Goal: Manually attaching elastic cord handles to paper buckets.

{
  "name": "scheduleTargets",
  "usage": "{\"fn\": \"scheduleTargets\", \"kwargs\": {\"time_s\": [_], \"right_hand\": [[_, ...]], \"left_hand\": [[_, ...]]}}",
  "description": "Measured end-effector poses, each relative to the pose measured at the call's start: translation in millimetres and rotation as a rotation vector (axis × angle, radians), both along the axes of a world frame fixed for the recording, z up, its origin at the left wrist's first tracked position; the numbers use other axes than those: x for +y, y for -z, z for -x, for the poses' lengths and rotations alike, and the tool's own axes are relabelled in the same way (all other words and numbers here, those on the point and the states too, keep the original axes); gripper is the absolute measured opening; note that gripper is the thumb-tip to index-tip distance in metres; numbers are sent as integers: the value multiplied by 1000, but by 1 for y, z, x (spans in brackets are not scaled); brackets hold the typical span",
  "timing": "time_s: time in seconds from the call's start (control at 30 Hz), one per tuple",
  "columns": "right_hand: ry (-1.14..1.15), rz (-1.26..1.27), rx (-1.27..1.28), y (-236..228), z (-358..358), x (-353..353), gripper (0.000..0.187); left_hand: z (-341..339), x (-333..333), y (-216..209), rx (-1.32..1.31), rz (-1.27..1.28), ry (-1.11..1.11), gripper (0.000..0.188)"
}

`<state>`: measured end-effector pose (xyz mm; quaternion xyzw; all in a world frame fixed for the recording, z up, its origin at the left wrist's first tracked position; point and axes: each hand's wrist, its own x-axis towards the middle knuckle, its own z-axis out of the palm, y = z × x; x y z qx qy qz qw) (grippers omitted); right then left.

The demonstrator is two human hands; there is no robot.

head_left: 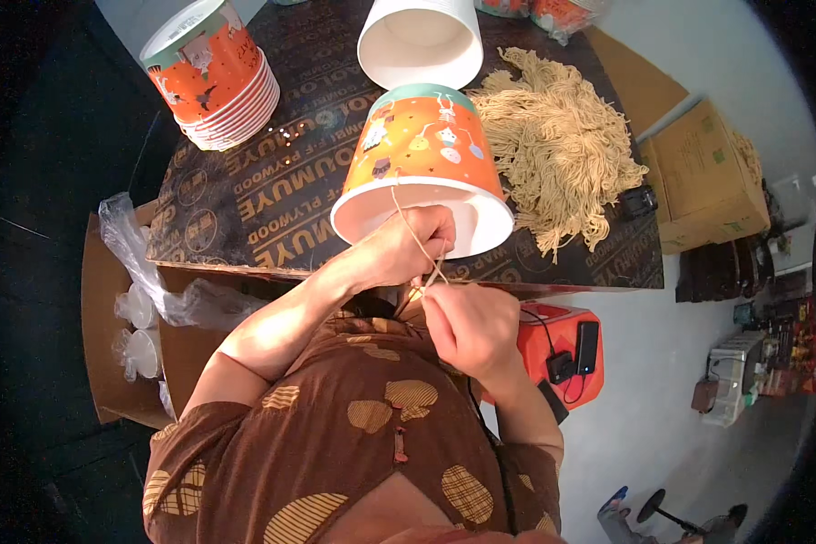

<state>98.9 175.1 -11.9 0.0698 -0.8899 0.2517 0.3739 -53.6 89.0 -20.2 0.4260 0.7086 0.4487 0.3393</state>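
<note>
An orange paper bucket [426,145] with cartoon figures and a green base band is tipped on the table edge, its white open mouth toward me. A thin beige cord [410,227] runs from the bucket's rim down to my hands. My left hand [403,247], closed on the cord, is just in front of the bucket's mouth. Close below it and to the right, my right hand [471,325] pinches the cord too. The strands cross between my fingertips; whether they are knotted I cannot make out.
A white bucket [422,45] lies behind the orange one. Nested orange buckets [210,77] stand at the far left. A heap of beige cords [562,145] covers the table's right side. Cardboard boxes [707,177] flank the table; a red stool [562,349] holds black devices.
</note>
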Motion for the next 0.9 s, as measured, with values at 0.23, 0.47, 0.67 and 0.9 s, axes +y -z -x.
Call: {"fn": "scheduleTargets", "kwargs": {"time_s": [0.23,0.47,0.67,0.9], "right_hand": [[312,307,-40,30,4,10,11],[339,402,-231,34,17,7,15],[359,398,-354,33,18,7,18],[349,414,-362,34,23,5,11]], "left_hand": [[3,-2,0,-132,-7,14,7],[3,-6,6,-98,-55,12,7],[3,-7,10,-105,-93,11,9],[1,-7,2,-123,-86,2,8]]}}
